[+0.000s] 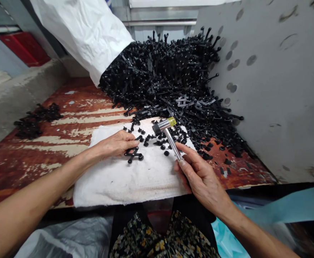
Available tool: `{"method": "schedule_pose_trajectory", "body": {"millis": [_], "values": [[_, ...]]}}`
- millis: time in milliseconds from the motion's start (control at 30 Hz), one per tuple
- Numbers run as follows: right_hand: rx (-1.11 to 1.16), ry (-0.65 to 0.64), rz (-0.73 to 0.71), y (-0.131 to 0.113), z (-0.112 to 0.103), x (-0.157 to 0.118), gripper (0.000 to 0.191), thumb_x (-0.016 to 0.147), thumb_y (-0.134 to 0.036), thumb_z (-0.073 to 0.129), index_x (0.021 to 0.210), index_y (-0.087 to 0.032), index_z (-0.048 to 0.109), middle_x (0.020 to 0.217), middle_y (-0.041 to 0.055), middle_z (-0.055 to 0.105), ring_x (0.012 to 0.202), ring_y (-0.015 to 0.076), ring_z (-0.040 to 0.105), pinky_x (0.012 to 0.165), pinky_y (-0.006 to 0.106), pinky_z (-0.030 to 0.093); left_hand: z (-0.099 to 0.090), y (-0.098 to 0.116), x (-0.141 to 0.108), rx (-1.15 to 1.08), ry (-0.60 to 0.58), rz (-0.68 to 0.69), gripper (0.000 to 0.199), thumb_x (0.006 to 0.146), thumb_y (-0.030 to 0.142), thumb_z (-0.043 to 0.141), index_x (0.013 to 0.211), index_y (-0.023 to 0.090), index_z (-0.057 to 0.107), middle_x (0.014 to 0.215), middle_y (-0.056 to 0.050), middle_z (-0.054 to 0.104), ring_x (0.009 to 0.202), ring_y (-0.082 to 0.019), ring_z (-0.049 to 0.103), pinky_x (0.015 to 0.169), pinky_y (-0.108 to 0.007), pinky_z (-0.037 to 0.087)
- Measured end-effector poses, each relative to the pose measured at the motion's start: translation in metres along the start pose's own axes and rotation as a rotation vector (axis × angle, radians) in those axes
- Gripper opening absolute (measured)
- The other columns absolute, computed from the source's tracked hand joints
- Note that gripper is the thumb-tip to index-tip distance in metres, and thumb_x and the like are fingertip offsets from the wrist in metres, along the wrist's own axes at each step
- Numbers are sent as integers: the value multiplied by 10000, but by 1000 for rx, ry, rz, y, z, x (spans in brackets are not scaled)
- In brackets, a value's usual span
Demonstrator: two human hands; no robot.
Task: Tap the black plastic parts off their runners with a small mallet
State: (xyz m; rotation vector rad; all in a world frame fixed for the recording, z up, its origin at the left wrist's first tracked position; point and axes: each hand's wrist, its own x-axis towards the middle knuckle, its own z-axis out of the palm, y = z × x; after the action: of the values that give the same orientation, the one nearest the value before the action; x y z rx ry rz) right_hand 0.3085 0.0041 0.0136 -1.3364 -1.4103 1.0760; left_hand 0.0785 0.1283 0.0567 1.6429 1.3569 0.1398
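My right hand (200,175) is wrapped round a small mallet (170,138) with a metal shaft, one dark face and one yellow face. The mallet's head is over a scatter of small black round pieces (162,147) on a folded white cloth (143,182). On the cloth's left side my left hand (121,143) pinches a black jointed plastic part (134,154), with crossed arms and round ends. The fingers cover part of it.
A large heap of black plastic parts (162,75) spills from a white sack (89,32) across the back. A smaller black pile (38,118) lies far left on the worn red-brown table (73,138). A grey panel (275,89) stands along the right.
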Motion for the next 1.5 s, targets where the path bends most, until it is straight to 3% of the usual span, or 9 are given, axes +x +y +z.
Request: {"method": "schedule_pose_trajectory", "body": {"millis": [167,333,467,700,867,1033,1200,1333,1500], "values": [[-36,3,-8,-2,1,0,463,954,-303,421,1404,-206,461,816,24,616,588,114,496,484,229,400,-3,8,2,71,20,-43,333,798,308,548,506,175,459,411,46,336,370,-61,248,386,-209,147],[-169,-31,-64,-6,-1,2,457,944,-240,410,1389,-172,490,808,38,646,747,162,615,711,310,531,-3,6,3,125,43,-24,312,760,312,582,504,179,462,415,42,351,371,-64,257,387,-215,145],[-369,-60,-293,-12,1,14,498,919,-158,382,1407,-157,481,1128,126,666,972,210,645,879,381,529,-3,4,6,161,45,-42,292,736,308,595,503,182,471,406,34,370,347,-73,275,373,-223,148],[-956,-171,-329,-20,8,32,658,825,-36,341,1470,-140,416,956,145,635,629,209,594,601,389,539,-5,0,8,159,49,-7,295,745,307,587,500,183,480,381,32,367,327,-79,292,346,-217,167],[-860,-32,-489,-16,7,29,674,864,-59,328,1522,-200,298,969,103,610,731,197,590,653,331,531,-5,-1,8,115,35,3,297,746,309,594,503,187,474,377,34,374,318,-80,296,338,-216,170],[-936,-159,-429,-19,5,30,647,833,-36,329,1467,-139,410,905,119,610,612,193,551,576,354,518,-3,0,8,80,30,4,299,728,287,610,486,187,465,382,28,393,316,-83,313,344,-220,186],[-806,30,-497,-23,7,28,645,877,-72,325,1513,-179,319,934,113,608,705,200,581,650,339,534,-1,1,9,67,31,-21,314,730,313,609,483,192,458,378,32,376,320,-85,298,351,-226,177],[-956,-145,-339,-25,8,31,694,798,-24,391,1462,-222,414,901,88,628,591,157,554,602,298,502,-4,-7,10,120,67,7,317,724,334,604,487,192,448,408,33,387,361,-85,296,377,-232,180],[-416,-7,-291,-42,9,38,382,914,-225,419,1269,-161,545,929,72,646,770,180,607,714,329,514,-2,-4,-9,191,35,237,317,773,401,563,557,185,479,499,27,440,460,-98,358,449,-227,246]]}}
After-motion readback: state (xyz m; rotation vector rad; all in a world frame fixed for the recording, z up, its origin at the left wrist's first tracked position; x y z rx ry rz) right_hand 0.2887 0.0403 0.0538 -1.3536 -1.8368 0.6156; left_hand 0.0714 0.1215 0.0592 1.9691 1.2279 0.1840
